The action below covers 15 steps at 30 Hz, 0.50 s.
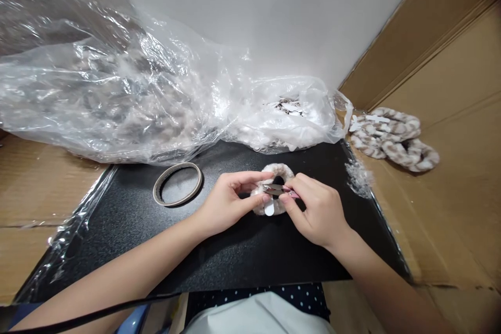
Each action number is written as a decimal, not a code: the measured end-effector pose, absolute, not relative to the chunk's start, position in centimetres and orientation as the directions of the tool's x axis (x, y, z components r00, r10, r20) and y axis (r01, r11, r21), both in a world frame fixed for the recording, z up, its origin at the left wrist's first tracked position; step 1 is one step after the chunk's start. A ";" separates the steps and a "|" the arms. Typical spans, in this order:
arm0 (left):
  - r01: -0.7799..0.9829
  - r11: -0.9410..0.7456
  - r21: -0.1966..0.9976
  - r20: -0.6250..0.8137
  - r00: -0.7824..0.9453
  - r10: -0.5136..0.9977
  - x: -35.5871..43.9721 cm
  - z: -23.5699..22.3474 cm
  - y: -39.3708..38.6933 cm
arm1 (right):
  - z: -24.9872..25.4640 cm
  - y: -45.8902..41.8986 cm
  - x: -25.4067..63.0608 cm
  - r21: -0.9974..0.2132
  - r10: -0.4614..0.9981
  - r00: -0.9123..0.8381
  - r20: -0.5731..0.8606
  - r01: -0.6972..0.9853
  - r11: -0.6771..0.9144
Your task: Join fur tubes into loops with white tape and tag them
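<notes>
On a black tabletop, left hand pinching a fluffy ring, right hand gripping a pink-handled metal tool.

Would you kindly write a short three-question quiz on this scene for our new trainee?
1. True or false: the right hand holds the scissors.
2. What lies on the black table, to the left of both hands?
A) a mug
B) a round hoop
C) a phone
3. Fill in the missing word: against the fluffy band held in the left hand is a small white ____.

Key: 1. True. 2. B. 3. tag.
</notes>
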<state>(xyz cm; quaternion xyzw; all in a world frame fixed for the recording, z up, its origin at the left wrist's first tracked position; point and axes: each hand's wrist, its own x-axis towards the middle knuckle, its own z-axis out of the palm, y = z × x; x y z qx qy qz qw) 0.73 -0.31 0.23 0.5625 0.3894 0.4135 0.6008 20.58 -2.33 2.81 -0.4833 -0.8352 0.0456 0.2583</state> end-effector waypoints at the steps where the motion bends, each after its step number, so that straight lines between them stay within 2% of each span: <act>1: -0.057 0.024 0.998 -0.002 0.353 0.936 0.8 0.2 -0.3 | 2.9 -2.4 20.4 -0.312 0.830 -0.401 0.387 0.790 0.527; 6: -0.033 0.026 0.999 -0.013 0.350 0.937 0.8 0.2 -0.4 | 3.0 -2.6 19.7 -0.275 0.824 -0.402 0.399 0.805 0.525; 11: -0.051 0.094 0.994 -0.071 0.341 0.937 0.8 0.1 -0.4 | 2.9 -2.6 19.4 -0.226 0.824 -0.382 0.418 0.835 0.501; 15: -0.104 0.153 0.983 -0.107 0.353 0.930 0.9 -0.1 -0.4 | 2.7 -2.6 19.5 -0.232 0.830 -0.374 0.414 0.838 0.493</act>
